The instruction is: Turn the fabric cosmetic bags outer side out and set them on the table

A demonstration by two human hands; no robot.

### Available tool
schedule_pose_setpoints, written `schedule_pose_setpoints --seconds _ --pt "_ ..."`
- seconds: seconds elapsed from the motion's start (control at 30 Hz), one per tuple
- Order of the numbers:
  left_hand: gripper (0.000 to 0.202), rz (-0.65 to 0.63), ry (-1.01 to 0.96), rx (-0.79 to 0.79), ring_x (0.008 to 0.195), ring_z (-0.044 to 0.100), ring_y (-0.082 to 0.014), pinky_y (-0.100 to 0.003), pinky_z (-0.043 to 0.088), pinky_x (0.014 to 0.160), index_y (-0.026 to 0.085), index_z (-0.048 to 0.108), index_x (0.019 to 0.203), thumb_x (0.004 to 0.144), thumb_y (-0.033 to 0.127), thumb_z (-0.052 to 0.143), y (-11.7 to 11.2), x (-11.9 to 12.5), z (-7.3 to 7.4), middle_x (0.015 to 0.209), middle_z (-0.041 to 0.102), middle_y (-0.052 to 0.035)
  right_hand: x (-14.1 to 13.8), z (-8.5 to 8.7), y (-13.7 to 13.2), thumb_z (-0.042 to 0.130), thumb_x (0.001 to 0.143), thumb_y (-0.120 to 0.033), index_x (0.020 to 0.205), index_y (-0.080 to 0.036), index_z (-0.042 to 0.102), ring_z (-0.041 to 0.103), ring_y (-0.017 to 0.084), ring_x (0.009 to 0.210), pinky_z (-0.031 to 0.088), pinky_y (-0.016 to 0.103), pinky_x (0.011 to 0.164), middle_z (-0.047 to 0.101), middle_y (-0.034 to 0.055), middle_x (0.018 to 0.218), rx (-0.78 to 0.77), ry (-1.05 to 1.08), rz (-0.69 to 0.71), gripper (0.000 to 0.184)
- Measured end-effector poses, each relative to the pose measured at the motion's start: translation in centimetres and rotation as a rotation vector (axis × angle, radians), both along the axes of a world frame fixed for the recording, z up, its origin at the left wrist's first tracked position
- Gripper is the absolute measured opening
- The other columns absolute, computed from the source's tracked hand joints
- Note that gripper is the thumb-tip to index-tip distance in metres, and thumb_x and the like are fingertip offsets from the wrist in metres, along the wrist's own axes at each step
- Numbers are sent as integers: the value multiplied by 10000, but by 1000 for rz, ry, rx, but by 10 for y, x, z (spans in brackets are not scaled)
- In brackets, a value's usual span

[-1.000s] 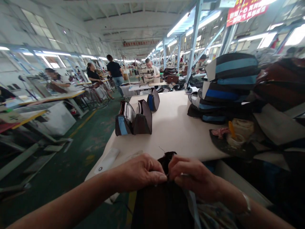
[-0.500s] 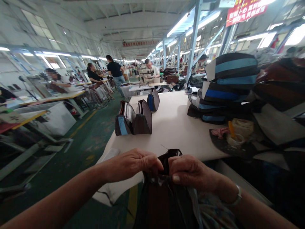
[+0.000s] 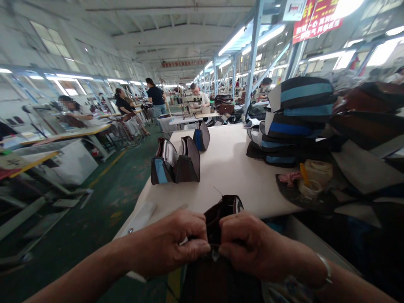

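A dark brown and black bag (image 3: 217,280) is upright at the near edge of the table, its mouth facing up. My left hand (image 3: 179,240) pinches the bag's near rim between thumb and curled fingers. Close beside it, my right hand (image 3: 252,246) grips the same rim, thumb on the near side. A short stretch of rim shows between the two thumbs. Beyond my hands the bag's far rim stands up, with a loose thread above it. The lower part of the bag is in shadow, and my fingertips are hidden inside the opening.
Three small bags stand farther up the pale table (image 3: 227,164): one light-blue striped (image 3: 161,171), one dark (image 3: 188,168), one blue (image 3: 198,139). At right are stacked striped bags (image 3: 303,99) and a glue pot (image 3: 312,187) with a yellow-handled brush. Co-workers sit at machines beyond.
My left hand has turned, its thumb now lying along the bag's near rim. Both hands sit slightly lower, with their thumbs closer together. The view has shifted slightly.
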State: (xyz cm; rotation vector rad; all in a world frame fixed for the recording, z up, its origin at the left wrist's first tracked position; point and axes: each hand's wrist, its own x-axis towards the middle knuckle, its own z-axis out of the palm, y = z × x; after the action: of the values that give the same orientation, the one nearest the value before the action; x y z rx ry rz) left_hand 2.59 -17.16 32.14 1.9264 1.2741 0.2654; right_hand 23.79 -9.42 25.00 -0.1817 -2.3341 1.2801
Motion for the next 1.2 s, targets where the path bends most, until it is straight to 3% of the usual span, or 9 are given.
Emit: schedule_pose_setpoints --seconds 0.1,0.23,0.43,0.57,0.7,0.83,0.97,1.1,1.2 --pt "259 80 -16 8 814 524 -151 -242 369 706 194 613 965 976 422 490 -1 11 -3 899 598 -3 -1 3 -1 578 840 -121 636 -169 402 360 73 588 265 226 544 412 -50 633 30 34 -58 273" --pt "528 97 -137 105 687 396 -128 -255 311 637 177 477 753 981 635 351 1 21 -24 733 425 23 4 6 7 564 942 -244 662 -170 417 342 75 593 264 226 551 388 -53 635 -6 -15 -30 325" --pt "562 125 -401 -255 551 250 -87 -243 189 470 171 469 685 889 691 532 6 20 -30 613 327 52 16 12 5 531 990 -291 745 -179 448 412 86 665 319 211 598 460 -26 747 -42 -1 68 282" --pt "570 68 -398 -301 526 242 -76 -236 196 462 168 459 634 870 672 582 6 21 -21 573 301 64 16 14 2 545 987 -283 741 -180 450 443 97 698 339 216 620 481 -13 767 5 36 151 283" --pt "486 32 -313 -232 587 328 -88 -223 270 523 145 566 723 919 589 566 3 14 -23 629 380 51 17 8 6 568 986 -267 783 -166 533 445 93 684 340 220 627 494 -13 762 45 100 145 229" --pt "308 30 -299 -186 823 558 -152 -245 438 765 147 727 1006 935 426 617 -1 -7 -23 886 647 -36 21 2 11 572 988 -260 860 -154 596 456 92 694 340 223 636 513 -9 782 43 68 129 168" --pt "417 -12 -357 -241 1022 598 -221 -312 445 937 177 704 1222 909 449 658 0 -24 -17 1118 701 -91 22 1 17 599 975 -278 904 -154 619 474 96 716 347 226 644 537 -2 810 30 41 126 145" --pt "543 54 -386 -269 963 602 -219 -313 453 891 150 744 1129 953 604 504 8 -22 -23 1045 709 -94 15 -1 19 614 965 -295 890 -157 614 467 98 709 348 236 644 543 -3 815 14 25 102 158" --pt "516 160 -359 -277 673 505 -122 -234 418 671 122 753 883 930 596 555 11 -12 -34 736 624 -20 11 -4 18 621 960 -302 867 -156 610 464 95 696 345 237 635 535 -9 796 0 25 80 173"
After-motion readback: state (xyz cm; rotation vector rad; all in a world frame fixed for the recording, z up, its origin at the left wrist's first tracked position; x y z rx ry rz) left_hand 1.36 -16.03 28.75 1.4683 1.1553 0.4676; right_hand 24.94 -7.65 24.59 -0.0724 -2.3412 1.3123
